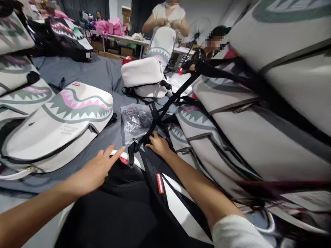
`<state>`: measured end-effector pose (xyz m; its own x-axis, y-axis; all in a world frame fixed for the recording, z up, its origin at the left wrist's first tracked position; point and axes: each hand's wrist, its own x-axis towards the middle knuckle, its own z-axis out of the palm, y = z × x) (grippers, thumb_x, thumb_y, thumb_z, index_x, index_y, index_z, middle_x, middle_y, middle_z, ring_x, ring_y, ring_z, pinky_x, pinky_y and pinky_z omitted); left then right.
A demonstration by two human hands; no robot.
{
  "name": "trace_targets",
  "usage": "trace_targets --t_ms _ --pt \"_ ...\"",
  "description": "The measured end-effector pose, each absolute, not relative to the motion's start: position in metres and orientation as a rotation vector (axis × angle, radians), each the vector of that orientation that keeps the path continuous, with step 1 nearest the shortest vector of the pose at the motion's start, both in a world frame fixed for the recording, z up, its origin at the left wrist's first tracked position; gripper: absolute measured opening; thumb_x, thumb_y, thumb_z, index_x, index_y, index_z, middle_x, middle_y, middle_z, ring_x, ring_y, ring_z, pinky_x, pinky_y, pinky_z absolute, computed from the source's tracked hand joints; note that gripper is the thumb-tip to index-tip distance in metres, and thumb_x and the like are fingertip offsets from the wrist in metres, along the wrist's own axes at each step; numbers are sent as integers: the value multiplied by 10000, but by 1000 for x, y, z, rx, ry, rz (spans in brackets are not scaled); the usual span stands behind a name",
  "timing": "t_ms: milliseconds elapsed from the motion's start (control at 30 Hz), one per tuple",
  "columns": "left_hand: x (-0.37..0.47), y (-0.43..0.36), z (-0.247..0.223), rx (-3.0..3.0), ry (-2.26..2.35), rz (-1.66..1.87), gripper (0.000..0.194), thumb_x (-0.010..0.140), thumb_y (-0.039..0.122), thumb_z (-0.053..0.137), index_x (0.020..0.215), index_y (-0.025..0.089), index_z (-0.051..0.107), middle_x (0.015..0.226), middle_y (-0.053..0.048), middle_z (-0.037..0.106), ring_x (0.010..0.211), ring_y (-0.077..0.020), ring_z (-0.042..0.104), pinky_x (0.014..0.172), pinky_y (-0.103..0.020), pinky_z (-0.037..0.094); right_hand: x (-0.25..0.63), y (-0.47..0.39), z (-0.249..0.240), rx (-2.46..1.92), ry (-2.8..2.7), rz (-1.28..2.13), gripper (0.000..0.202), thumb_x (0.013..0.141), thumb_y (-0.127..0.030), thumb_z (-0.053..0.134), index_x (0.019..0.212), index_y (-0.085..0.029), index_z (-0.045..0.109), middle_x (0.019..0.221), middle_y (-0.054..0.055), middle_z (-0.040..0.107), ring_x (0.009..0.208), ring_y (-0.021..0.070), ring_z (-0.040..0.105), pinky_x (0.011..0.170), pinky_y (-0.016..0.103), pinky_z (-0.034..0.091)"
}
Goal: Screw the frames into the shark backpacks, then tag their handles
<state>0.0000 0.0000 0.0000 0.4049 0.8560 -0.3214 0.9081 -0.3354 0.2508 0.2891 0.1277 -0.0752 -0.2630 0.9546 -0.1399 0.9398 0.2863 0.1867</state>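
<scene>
my right hand (pixel 159 146) bends its fingers at a long black webbing strap (pixel 152 127), clamped or not i cannot tell; my left (pixel 98 168) spreads its fingers apart, near a black cloth bag (pixel 124 206). the strap, rising ahead from my right fingertips, looks light, limp, best pinched flat near its lower end.

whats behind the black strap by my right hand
Behind the strap near your right hand, part of a clear plastic bag shows. The strap covers some of it, and the bag's contents are too unclear to name.
</scene>
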Motion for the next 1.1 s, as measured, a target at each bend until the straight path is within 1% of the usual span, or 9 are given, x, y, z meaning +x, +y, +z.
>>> trace_targets --t_ms 167,267,400,533,733,833,933,1000,1100 --pt "0 0 -3 2305 1528 -140 1061 740 -90 467 1586 379 32 1649 -123 167 1376 -368 414 996 -461 493 272 126 -83 1733 2311 53 473 955 -509 546 1156 -92 646 1204 202 625 1034 273 678 838 340 544" --pt "1 -1 -2 2312 1537 -131 1069 732 -98 464 1586 382 36 1647 -117 183 1373 -356 423 987 -438 501 272 121 -78 1730 2283 29 352 973 -403 576 1152 -106 634 1130 123 667 995 212 668 859 365 547" --pt "3 1 1 2318 1559 -185 1053 737 -99 457 1589 367 50 1646 -135 187 1323 -360 471 944 -432 521 293 115 -61 1852 2167 54 318 995 -385 545 1189 -142 612 1068 74 680 940 190 671 843 388 558" --pt "3 3 0 2357 1562 -185 1067 729 -70 507 1589 362 47 1637 -150 207 1280 -384 505 879 -440 548 309 101 -51 1862 2168 21 311 1005 -367 526 1211 -147 605 1093 82 677 988 202 664 884 412 547" --pt "1 0 2 2373 1557 -146 1076 709 -41 561 1591 348 84 1626 -142 242 1290 -376 505 929 -447 535 298 79 -55 1762 2350 -189 229 942 -336 638 1055 -138 657 1055 54 682 948 181 660 868 392 550" --pt "1 -1 3 2378 1549 -91 1081 699 -46 563 1591 344 94 1621 -149 256 1321 -379 489 952 -451 521 303 79 -36 1984 2373 -151 125 921 -225 610 976 -150 694 1063 96 694 959 202 670 842 329 517" --pt "-2 1 5 2308 1543 -54 1085 686 -38 591 1582 370 136 1624 -148 264 1355 -394 472 982 -484 501 312 73 -4 2288 2377 -109 247 938 -210 486 1023 -144 708 1079 148 702 943 240 686 771 306 502" --pt "-4 2 8 2238 1512 13 1021 716 43 657 1569 372 202 1634 -143 250 1415 -413 399 1035 -534 457 312 61 17 2383 2421 -169 301 954 -278 454 1085 -146 690 1005 116 724 852 213 698 712 281 508" --pt "-5 -4 18 2215 1462 408 712 844 296 668 1502 277 397 1598 -143 338 1474 -372 311 1144 -570 334 296 32 40 2440 2612 -572 312 917 -380 521 1084 -164 675 913 49 730 710 153 687 647 232 515"
